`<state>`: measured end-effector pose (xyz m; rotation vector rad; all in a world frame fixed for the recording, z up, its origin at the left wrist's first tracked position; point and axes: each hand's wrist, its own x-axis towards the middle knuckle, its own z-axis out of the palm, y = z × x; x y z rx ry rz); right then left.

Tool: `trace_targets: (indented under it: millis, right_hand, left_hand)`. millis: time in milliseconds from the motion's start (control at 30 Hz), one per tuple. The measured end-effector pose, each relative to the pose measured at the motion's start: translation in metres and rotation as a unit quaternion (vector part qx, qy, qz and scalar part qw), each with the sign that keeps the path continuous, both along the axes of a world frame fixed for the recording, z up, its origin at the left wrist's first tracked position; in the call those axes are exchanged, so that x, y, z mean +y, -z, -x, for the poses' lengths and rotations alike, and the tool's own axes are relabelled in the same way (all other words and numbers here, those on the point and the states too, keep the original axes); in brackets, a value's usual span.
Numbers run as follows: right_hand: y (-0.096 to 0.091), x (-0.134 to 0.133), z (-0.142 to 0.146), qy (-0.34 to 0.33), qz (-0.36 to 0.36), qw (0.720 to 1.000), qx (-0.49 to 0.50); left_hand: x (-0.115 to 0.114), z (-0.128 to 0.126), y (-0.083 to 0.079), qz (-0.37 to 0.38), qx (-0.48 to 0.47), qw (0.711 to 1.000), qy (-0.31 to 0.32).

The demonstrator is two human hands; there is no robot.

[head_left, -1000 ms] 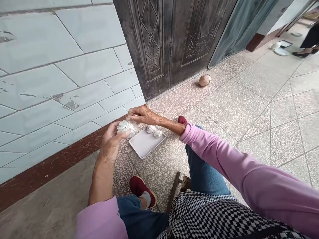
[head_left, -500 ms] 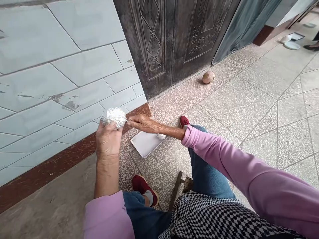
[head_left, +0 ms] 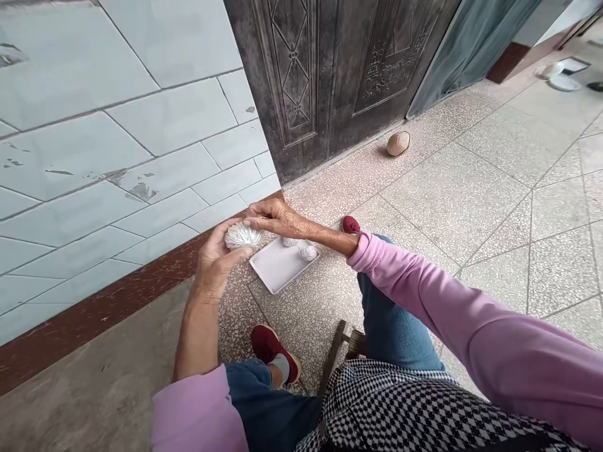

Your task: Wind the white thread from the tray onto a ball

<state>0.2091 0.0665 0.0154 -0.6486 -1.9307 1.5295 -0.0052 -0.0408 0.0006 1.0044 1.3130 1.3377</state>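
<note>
My left hand [head_left: 214,267] cups a ball of white yarn [head_left: 244,236], thumb along its lower side and fingers behind it. The strands fan out over the ball's visible face. At the ball's upper right edge is my right hand [head_left: 273,215], its fingers curled and thumb pressed near the yarn. The strand between its fingertips is too fine to make out clearly. Below and right of the hands, a shallow white tray [head_left: 276,273] lies on the floor. Two smaller white balls [head_left: 308,252] rest in it, one partly hidden by my right wrist.
A pale, seamed ball [head_left: 398,144] lies on the floor by the dark carved door [head_left: 325,81]. The tiled wall [head_left: 155,176] runs along the left. A wooden stool part [head_left: 335,355] shows between my legs. White dishes [head_left: 563,82] sit far off at upper right.
The yarn ball has moved right and slightly down and has turned in my left hand. My right hand has come closer, over its upper edge. More of the tray's small balls show.
</note>
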Motion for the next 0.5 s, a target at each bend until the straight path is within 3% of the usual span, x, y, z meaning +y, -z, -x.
trace_targets:
  millis: [100, 200, 300, 500]
  right_hand:
    - [0.0, 0.001, 0.002, 0.025, 0.012, 0.999, 0.022]
    - [0.001, -0.001, 0.005, 0.031, 0.006, 0.999, 0.034]
    - [0.0, -0.001, 0.005, 0.032, 0.0, 0.999, 0.019]
    - [-0.013, -0.002, -0.005, 0.035, -0.053, 0.998, -0.015]
  left_hand:
    - [-0.003, -0.015, -0.006, -0.005, -0.05, 0.999, 0.021]
    - [-0.002, -0.026, -0.006, -0.03, -0.052, 0.998, -0.007]
    - [0.002, -0.028, -0.002, -0.052, -0.029, 0.997, -0.042]
    - [0.012, -0.026, 0.009, -0.045, -0.001, 0.998, -0.039]
